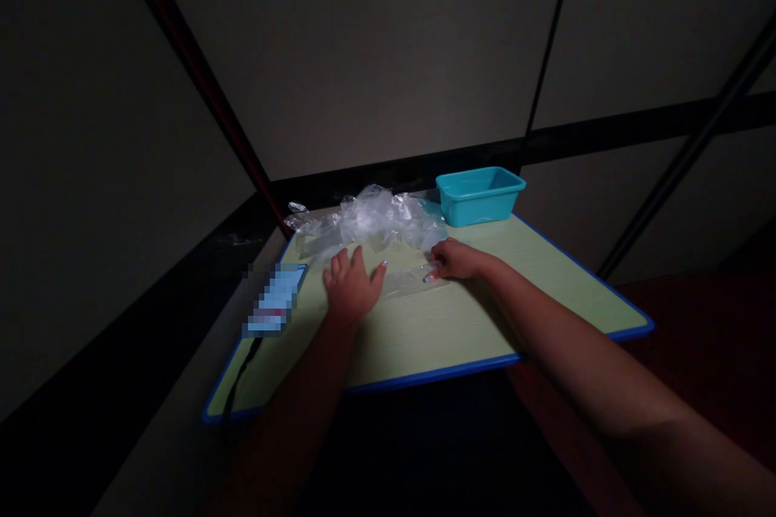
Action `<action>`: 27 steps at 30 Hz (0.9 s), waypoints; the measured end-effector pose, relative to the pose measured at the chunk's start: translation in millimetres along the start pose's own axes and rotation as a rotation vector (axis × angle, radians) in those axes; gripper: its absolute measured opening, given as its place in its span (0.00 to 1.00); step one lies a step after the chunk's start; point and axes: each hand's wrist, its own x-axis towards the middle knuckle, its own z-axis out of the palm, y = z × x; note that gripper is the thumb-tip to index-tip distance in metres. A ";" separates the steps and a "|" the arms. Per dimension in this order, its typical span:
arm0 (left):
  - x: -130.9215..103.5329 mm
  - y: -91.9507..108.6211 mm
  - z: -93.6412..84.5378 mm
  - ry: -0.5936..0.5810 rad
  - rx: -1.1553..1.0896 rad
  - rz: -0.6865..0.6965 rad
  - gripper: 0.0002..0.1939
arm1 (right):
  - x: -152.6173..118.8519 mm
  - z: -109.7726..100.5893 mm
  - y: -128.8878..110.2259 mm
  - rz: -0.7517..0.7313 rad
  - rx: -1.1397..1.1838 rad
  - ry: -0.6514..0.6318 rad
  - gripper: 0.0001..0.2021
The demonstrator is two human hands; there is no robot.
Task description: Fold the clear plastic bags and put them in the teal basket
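A clear plastic bag [403, 283] lies flat on the yellow-green table between my hands. My left hand [353, 283] rests at its left end, fingers spread and palm down. At the right end, my right hand [453, 260] has its fingers curled in, with thumb and fingertips at the edge of the plastic. Just beyond both hands is a loose heap of crumpled clear plastic bags [376, 214], shiny and overlapping, so single bags are hard to tell apart.
A turquoise plastic basket [482, 198] stands at the table's back right. On the left lies a phone [277, 299], blurred out, with a dark cord running toward the front edge. The table [424, 339] has a blue rim and sits against dark wall panels.
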 end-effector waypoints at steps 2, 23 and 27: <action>-4.6 6.0 3.1 -0.115 0.011 -0.017 0.36 | 0.1 -0.2 -0.1 -0.001 -0.002 -0.008 0.20; -3.3 4.2 1.7 -0.224 -0.015 0.133 0.35 | 0.0 -1.2 -0.6 -0.030 -0.034 -0.027 0.15; -5.6 3.2 6.6 -0.409 -0.022 0.133 0.35 | -0.5 -2.0 -0.7 -0.041 -0.028 -0.033 0.14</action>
